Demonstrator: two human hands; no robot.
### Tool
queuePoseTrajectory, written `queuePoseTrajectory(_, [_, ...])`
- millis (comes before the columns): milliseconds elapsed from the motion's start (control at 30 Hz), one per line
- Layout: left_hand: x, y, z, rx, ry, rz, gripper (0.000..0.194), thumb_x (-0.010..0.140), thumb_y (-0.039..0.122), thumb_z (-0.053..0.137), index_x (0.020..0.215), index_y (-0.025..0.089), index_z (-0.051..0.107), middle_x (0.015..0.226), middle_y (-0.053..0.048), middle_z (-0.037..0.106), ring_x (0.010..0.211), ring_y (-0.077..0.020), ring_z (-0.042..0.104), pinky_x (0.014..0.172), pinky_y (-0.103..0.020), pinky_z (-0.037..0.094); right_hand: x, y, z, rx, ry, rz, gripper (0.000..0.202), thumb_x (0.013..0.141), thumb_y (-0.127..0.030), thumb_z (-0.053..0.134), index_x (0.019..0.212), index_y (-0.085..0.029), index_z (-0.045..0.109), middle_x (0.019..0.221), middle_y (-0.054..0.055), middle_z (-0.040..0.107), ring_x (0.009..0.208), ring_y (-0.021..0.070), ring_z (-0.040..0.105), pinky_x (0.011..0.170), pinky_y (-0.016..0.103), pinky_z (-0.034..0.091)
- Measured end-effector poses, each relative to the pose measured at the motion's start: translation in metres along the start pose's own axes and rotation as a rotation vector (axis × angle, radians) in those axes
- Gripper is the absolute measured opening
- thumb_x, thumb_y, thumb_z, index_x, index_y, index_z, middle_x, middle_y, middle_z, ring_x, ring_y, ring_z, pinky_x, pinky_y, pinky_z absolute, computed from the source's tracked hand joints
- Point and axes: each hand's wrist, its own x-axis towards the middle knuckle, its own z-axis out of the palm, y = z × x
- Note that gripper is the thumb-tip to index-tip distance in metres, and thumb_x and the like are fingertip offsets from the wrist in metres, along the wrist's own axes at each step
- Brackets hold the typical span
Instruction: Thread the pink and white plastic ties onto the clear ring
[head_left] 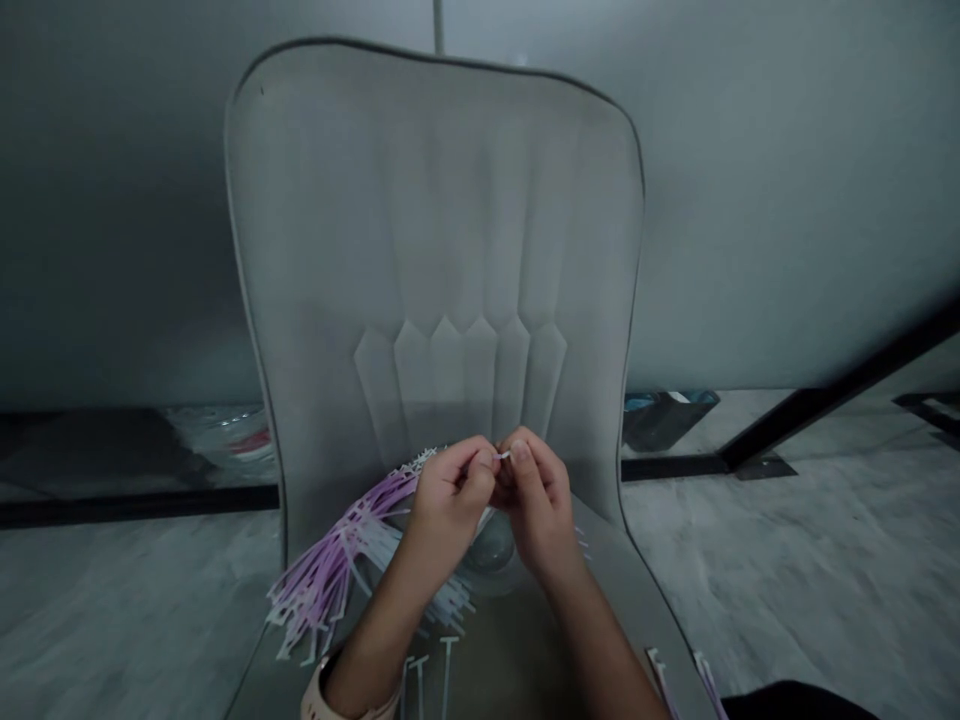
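Observation:
My left hand (454,490) and my right hand (538,495) meet over the chair seat, fingertips pinched. A small, thin white strip (504,456) shows between them, and both hands grip it; the rest of it is hidden by the fingers. Left of my left hand lies a bundle of thin purple strips (330,560) with white T-shaped ends. Pale bluish-white strips (450,605) lie across it, partly behind my left forearm. Below the hands sits a clear, rounded object (492,548), partly covered by them. A few loose white T-ended strips (448,665) lie near the front.
The grey padded chair (442,220) has a tall backrest behind my hands. More strips (660,675) lie at the seat's right edge. Beyond are a frosted panel (765,200), a dark slanted bar (832,395), a dark bin-like container (667,422) and a clear plastic bag (225,435).

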Motion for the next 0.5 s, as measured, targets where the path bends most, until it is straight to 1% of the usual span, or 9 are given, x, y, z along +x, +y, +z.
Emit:
queuePoseTrajectory(133, [0.000, 0.002, -0.001, -0.001, -0.003, 0.005, 0.030, 0.082, 0.037, 0.049, 0.058, 0.020, 0.041, 0.053, 0.007, 0.028, 0.046, -0.0081, 0.024, 0.041, -0.021, 0.022, -0.001, -0.004, 0.001, -0.021, -0.015, -0.005, 0.039, 0.095, -0.048, 0.048, 0.069, -0.021, 0.041, 0.063, -0.006, 0.029, 0.055, 0.0109, 0.027, 0.048, 0.022, 0.026])
queuePoseTrajectory(300, [0.000, 0.004, -0.005, 0.021, -0.033, 0.069, 0.031, 0.083, 0.037, 0.048, 0.059, 0.020, 0.041, 0.050, 0.008, 0.027, 0.044, -0.0077, 0.022, 0.040, -0.020, 0.020, 0.000, -0.008, 0.004, -0.006, -0.037, -0.036, 0.038, 0.095, -0.047, 0.048, 0.068, -0.021, 0.041, 0.063, -0.006, 0.029, 0.054, 0.0104, 0.027, 0.047, 0.021, 0.027])
queuePoseTrajectory(500, [0.000, 0.006, -0.007, 0.069, -0.037, 0.114, 0.033, 0.084, 0.041, 0.050, 0.059, 0.020, 0.041, 0.050, 0.008, 0.028, 0.046, -0.0079, 0.023, 0.040, -0.020, 0.021, 0.001, -0.015, 0.008, -0.042, -0.031, -0.066, 0.041, 0.090, -0.052, 0.052, 0.066, -0.021, 0.041, 0.061, -0.006, 0.030, 0.053, 0.0101, 0.027, 0.044, 0.020, 0.027])
